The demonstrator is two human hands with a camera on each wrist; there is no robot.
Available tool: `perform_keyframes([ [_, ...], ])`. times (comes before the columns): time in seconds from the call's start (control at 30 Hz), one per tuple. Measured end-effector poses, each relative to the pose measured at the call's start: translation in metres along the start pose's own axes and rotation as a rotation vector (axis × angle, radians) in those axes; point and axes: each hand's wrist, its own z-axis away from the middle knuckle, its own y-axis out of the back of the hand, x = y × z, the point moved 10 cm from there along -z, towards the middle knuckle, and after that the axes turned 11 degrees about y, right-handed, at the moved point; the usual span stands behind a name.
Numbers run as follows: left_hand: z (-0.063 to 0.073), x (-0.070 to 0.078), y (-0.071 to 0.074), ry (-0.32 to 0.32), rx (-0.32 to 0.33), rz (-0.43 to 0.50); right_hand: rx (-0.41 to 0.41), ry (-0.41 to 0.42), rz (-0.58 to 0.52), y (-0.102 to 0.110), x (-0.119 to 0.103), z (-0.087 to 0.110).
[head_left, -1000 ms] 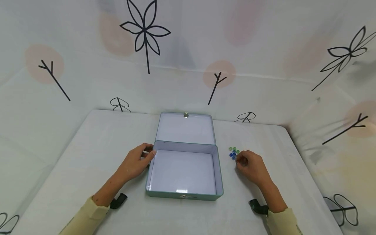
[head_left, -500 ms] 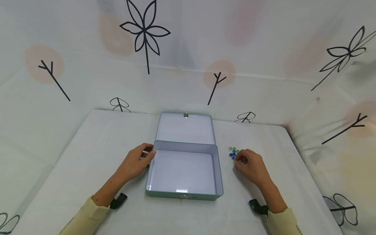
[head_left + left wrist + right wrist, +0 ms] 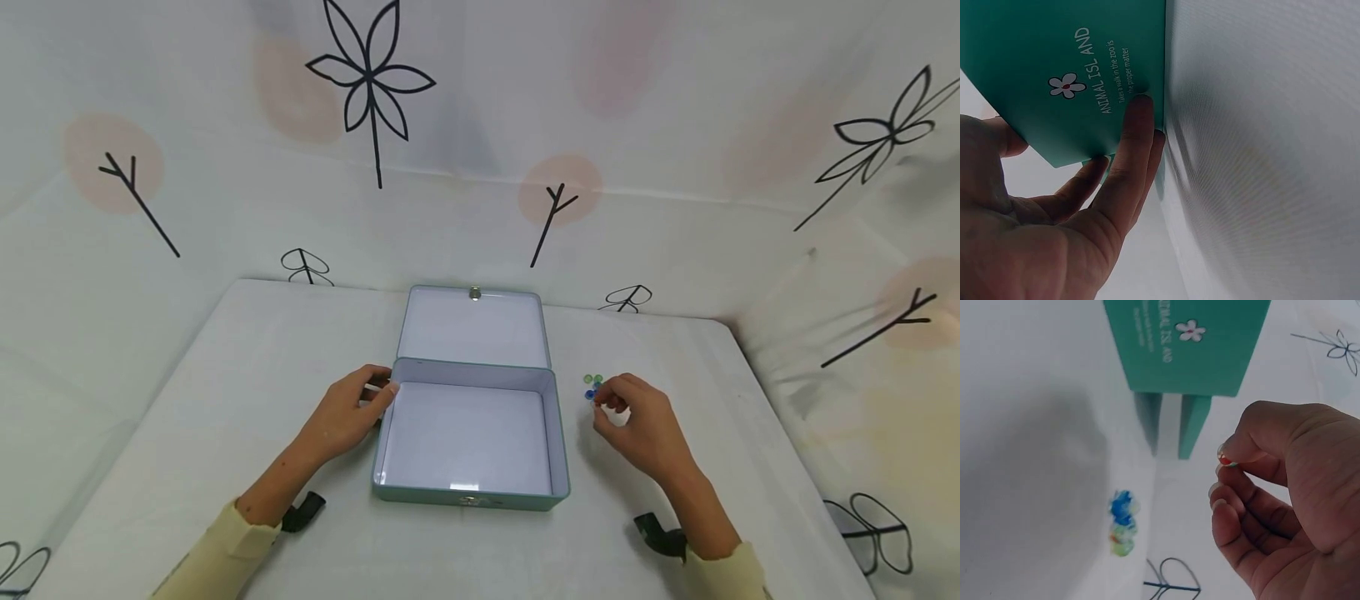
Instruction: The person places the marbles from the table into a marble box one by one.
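A green tin box (image 3: pixel 471 492) with a pale inside stands in the middle of the table, its lid (image 3: pixel 474 327) laid back. My left hand (image 3: pixel 347 415) holds the box's left wall, thumb at the rim and fingers against the printed outer side (image 3: pixel 1054 56). Between thumb and forefinger, my right hand (image 3: pixel 639 425) pinches a small glass marble (image 3: pixel 1227 460) with red in it, raised off the table to the right of the box. Just beyond those fingers lie several green marbles (image 3: pixel 588 379) and blue marbles (image 3: pixel 590 395), partly hidden by the hand.
White cloth covers the table (image 3: pixel 262 358). Behind it and at the sides hangs a white backdrop (image 3: pixel 450 225) with plant drawings. Dark devices (image 3: pixel 303 512) are strapped at both wrists.
My right hand has lifted off the table and shifted slightly left, the marble between its fingertips, covering more of the pile. The left hand and the box have stayed put.
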Motion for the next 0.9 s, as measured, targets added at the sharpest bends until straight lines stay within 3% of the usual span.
perform_keyframes([
  [0.47,-0.001,-0.001,0.0,0.006,-0.009,0.014,0.052,0.13,-0.048,0.011,-0.039,-0.004],
  [0.9,-0.002,-0.003,-0.001,0.014,-0.012,0.015,0.06,0.221,-0.126,0.007,-0.066,-0.004],
])
